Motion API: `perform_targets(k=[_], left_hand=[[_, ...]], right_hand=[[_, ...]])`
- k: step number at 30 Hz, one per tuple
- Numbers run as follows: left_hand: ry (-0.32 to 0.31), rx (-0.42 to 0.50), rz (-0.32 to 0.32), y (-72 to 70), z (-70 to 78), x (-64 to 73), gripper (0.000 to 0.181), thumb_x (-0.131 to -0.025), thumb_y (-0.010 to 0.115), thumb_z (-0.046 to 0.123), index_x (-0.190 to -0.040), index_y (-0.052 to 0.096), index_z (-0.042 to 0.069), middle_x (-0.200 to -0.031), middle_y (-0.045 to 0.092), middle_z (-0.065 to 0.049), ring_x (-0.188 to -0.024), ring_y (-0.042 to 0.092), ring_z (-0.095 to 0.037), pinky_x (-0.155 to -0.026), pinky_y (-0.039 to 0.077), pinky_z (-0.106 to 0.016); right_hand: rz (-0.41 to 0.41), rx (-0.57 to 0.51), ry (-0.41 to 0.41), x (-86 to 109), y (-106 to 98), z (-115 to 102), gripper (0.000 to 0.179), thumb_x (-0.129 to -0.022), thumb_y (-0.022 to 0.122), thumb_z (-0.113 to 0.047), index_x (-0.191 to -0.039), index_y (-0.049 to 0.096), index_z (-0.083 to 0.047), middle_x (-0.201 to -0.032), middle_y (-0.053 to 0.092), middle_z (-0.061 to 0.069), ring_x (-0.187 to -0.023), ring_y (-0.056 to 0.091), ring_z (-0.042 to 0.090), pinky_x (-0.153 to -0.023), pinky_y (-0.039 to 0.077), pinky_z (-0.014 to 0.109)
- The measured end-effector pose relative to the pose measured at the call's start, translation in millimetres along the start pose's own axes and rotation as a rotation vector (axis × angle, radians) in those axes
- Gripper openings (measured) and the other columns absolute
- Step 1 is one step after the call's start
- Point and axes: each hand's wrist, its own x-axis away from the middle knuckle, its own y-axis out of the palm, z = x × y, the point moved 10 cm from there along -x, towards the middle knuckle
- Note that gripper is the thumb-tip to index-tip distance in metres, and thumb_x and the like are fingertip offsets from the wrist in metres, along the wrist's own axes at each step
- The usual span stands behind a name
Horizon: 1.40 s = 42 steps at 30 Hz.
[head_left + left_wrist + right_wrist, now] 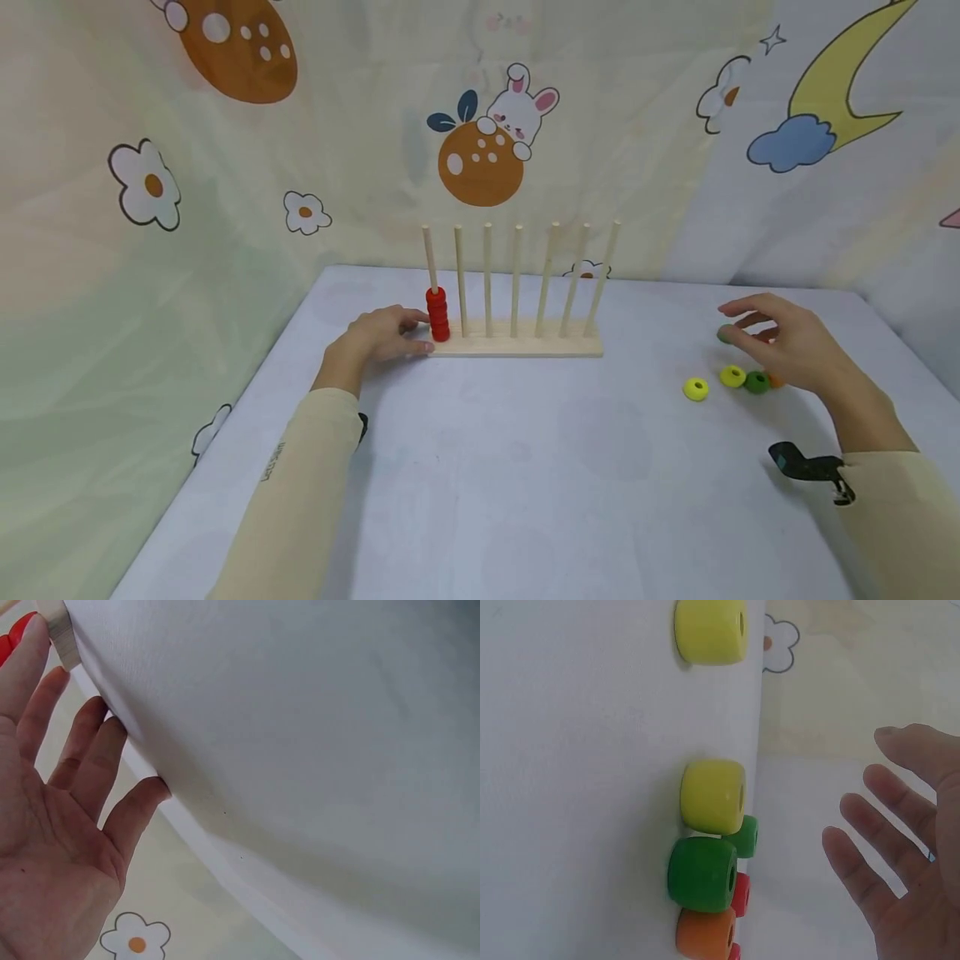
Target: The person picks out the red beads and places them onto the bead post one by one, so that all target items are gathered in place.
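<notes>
Beads (757, 383) by right hand (798, 346), fingers wide, empty; left hand (381, 335), fingers spread, touches rack (517, 347), presumably steadying it.

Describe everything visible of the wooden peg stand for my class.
The wooden peg stand looks like pale, smooth wood: a long flat base with seven thin upright pegs in a row. Red rings are stacked on the leftmost; the other six are bare. It stands near the far edge of the white table, its left end touched by the left hand.
</notes>
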Motion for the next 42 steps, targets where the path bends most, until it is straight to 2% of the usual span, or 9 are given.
perform_targets(k=[6, 11, 19, 23, 27, 33, 36, 39, 42], left_hand=[[-0.004, -0.008, 0.026, -3.2, -0.4, 1.4, 0.065, -0.091, 0.073, 0.049, -0.150, 0.052, 0.033, -0.150, 0.054, -0.008, -0.141, 0.045, -0.034, -0.113, 0.033, -0.068], [-0.022, 0.007, 0.021, -2.0, -2.6, 2.2, 0.066, -0.090, 0.074, 0.049, -0.150, 0.052, 0.033, -0.150, 0.054, -0.007, -0.142, 0.044, -0.034, -0.113, 0.033, -0.069], [-0.020, 0.021, 0.019, 5.9, -2.5, 3.3, 0.067, -0.090, 0.074, 0.049, -0.151, 0.051, 0.034, -0.151, 0.053, -0.006, -0.143, 0.043, -0.033, -0.115, 0.031, -0.069], [-0.031, 0.015, 0.025, 7.1, -4.5, 3.4, 0.067, -0.090, 0.074, 0.050, -0.151, 0.051, 0.034, -0.151, 0.054, -0.006, -0.143, 0.043, -0.033, -0.114, 0.033, -0.068], [-0.033, 0.016, 0.020, 7.8, -6.5, 3.0, 0.067, -0.091, 0.074, 0.049, -0.151, 0.051, 0.034, -0.151, 0.053, -0.006, -0.143, 0.043, -0.033, -0.113, 0.034, -0.068], [-0.032, 0.016, 0.026, 6.1, -6.4, 2.3, 0.066, -0.090, 0.074, 0.049, -0.150, 0.052, 0.035, -0.149, 0.055, -0.005, -0.141, 0.045, -0.032, -0.113, 0.034, -0.067], [-0.031, 0.016, 0.032, 4.1, -5.4, 1.4, 0.066, -0.090, 0.074, 0.049, -0.151, 0.051, 0.036, -0.149, 0.055, -0.005, -0.141, 0.045, -0.032, -0.113, 0.033, -0.068], [-0.036, 0.010, 0.040, 1.7, -4.9, 0.2, 0.066, -0.090, 0.074, 0.049, -0.150, 0.052, 0.036, -0.149, 0.055, -0.005, -0.140, 0.045, -0.031, -0.113, 0.033, -0.067], [-0.040, 0.003, 0.045, -0.1, -5.4, -0.8, 0.067, -0.089, 0.075, 0.049, -0.150, 0.052, 0.035, -0.148, 0.055, -0.005, -0.140, 0.045, -0.031, -0.114, 0.033, -0.066]], right_hand=[[-0.103, 0.049, 0.095, -1.0, 13, 21, 0.042, -0.100, 0.068, -0.025, -0.137, 0.059, -0.006, -0.139, 0.054, 0.023, -0.112, 0.058, 0.045, -0.069, 0.050, 0.026], [-0.105, 0.068, 0.100, 1.7, 17, 32, 0.042, -0.100, 0.068, -0.023, -0.136, 0.058, -0.005, -0.134, 0.053, 0.025, -0.108, 0.057, 0.048, -0.065, 0.048, 0.022], [-0.165, 0.126, 0.153, 5.0, 21, 54, 0.048, -0.100, 0.067, -0.025, -0.142, 0.053, -0.005, -0.132, 0.052, 0.030, -0.100, 0.055, 0.047, -0.064, 0.047, 0.031], [-0.199, 0.135, 0.211, 4.7, 21, 65, 0.054, -0.103, 0.062, -0.031, -0.146, 0.047, -0.003, -0.139, 0.046, 0.034, -0.112, 0.050, 0.056, -0.073, 0.058, 0.053], [-0.217, 0.131, 0.264, 6.9, 22, 73, 0.058, -0.105, 0.058, -0.037, -0.148, 0.043, -0.001, -0.143, 0.041, 0.035, -0.120, 0.044, 0.058, -0.086, 0.049, 0.070], [-0.221, 0.136, 0.286, 8.5, 22, 83, 0.059, -0.104, 0.058, -0.040, -0.146, 0.044, 0.000, -0.139, 0.047, 0.036, -0.118, 0.048, 0.056, -0.083, 0.051, 0.066], [-0.210, 0.139, 0.277, 6.5, 20, 88, 0.058, -0.104, 0.059, -0.039, -0.144, 0.046, 0.000, -0.130, 0.054, 0.037, -0.113, 0.054, 0.054, -0.072, 0.055, 0.050], [-0.204, 0.141, 0.268, 4.6, 20, 92, 0.056, -0.103, 0.060, -0.038, -0.141, 0.048, 0.002, -0.124, 0.059, 0.038, -0.109, 0.058, 0.052, -0.064, 0.050, 0.033], [-0.213, 0.146, 0.267, 3.4, 23, 94, 0.054, -0.103, 0.062, -0.034, -0.140, 0.049, 0.003, -0.123, 0.059, 0.037, -0.107, 0.059, 0.051, -0.062, 0.048, 0.028]])
